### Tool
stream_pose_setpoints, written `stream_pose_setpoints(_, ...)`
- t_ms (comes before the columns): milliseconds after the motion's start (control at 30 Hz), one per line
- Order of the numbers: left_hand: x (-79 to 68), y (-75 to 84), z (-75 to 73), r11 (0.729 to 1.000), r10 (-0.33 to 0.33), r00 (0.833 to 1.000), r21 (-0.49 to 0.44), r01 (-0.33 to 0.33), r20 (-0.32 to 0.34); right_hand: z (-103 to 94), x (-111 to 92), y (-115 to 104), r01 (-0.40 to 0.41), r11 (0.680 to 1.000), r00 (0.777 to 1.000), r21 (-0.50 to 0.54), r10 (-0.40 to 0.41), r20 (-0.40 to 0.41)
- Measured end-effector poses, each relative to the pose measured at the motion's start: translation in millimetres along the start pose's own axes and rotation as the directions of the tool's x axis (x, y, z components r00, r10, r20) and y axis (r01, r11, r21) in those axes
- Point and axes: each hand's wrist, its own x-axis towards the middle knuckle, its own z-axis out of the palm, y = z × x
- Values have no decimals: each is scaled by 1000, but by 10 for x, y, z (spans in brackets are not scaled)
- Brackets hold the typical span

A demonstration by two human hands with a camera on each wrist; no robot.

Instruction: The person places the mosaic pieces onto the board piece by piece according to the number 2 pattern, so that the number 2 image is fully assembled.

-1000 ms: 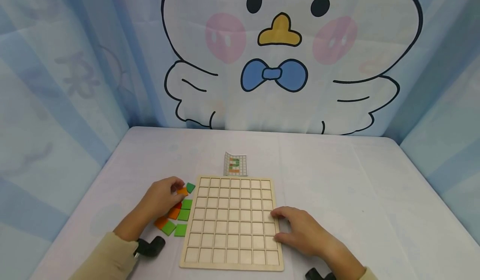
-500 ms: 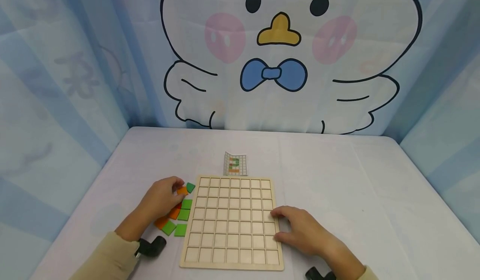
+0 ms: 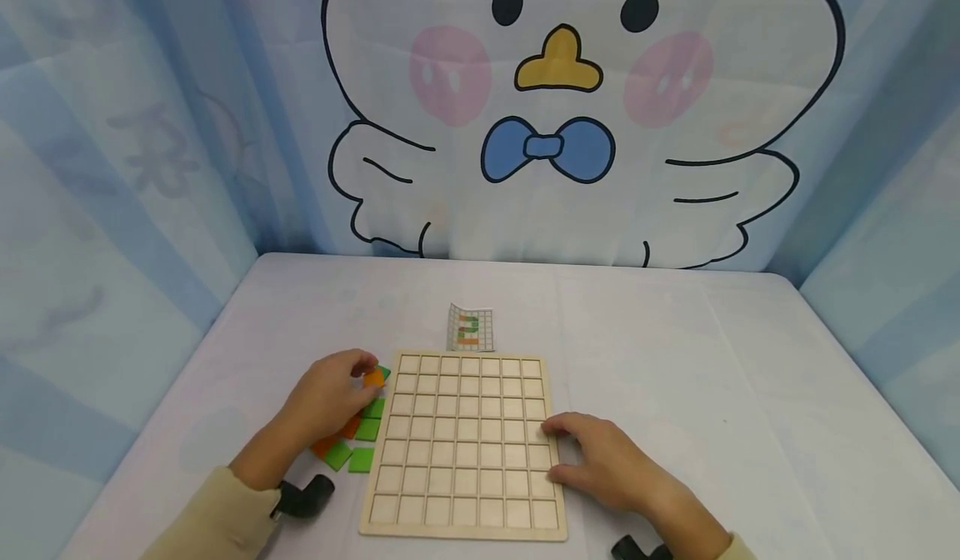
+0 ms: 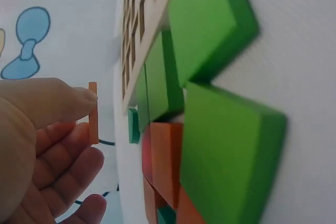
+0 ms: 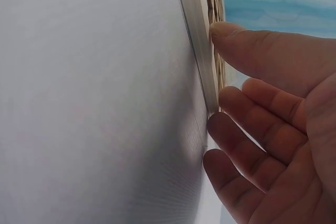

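Between thumb and fingers my left hand (image 3: 326, 397) pinches a thin orange tile (image 4: 93, 124), lifted off the table, left of the board's upper corner. Below that hand lie loose green tiles (image 3: 361, 460), orange tiles (image 4: 167, 156) and a red piece (image 4: 147, 153), partly hidden by it in the head view. A small dark green tile (image 4: 133, 125) sits near the board's corner. The wooden grid board (image 3: 465, 533) lies flat with bare cells. My right hand (image 3: 611, 464) rests at the board's right edge, thumb and fingertips at the rim, fingers loosely bent.
A small card (image 3: 471, 328) printed with a coloured grid pattern stands just behind the board. White cloth (image 3: 690, 377) covers the table. A printed curtain (image 3: 555, 210) hangs along its back edge, and more curtain flanks both sides.
My left hand has moved slightly right and up, bringing the orange tile closer to the board and over part of the dark green tile. The right hand has stayed put.
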Motion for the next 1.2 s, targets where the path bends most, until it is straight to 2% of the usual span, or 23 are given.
stream_pose_setpoints(100, 3, 52, 0, 1000, 23, 1000, -7, -23, 2, -3, -8, -1, -4, 1000, 1000, 3, 4, 0)
stream_pose_setpoints(367, 32, 170, 53, 997, 51, 996, -62, -47, 69, 5, -13, -10, -6, 1000, 1000, -7, 6, -16)
stream_pose_setpoints(633, 57, 269, 112, 997, 71, 995, -30, -69, 72, -1, -18, -16, -9, 1000, 1000, -12, 9, -21)
stream_pose_setpoints(933, 92, 334, 148, 991, 131, 989, 3, -131, 75, -4, -5, -13, 7, 1000, 1000, -27, -8, -29)
stream_pose_setpoints(1200, 121, 412, 193, 987, 158, 984, -2, -158, 83, -8, -2, -17, 5, 1000, 1000, -31, -6, -25)
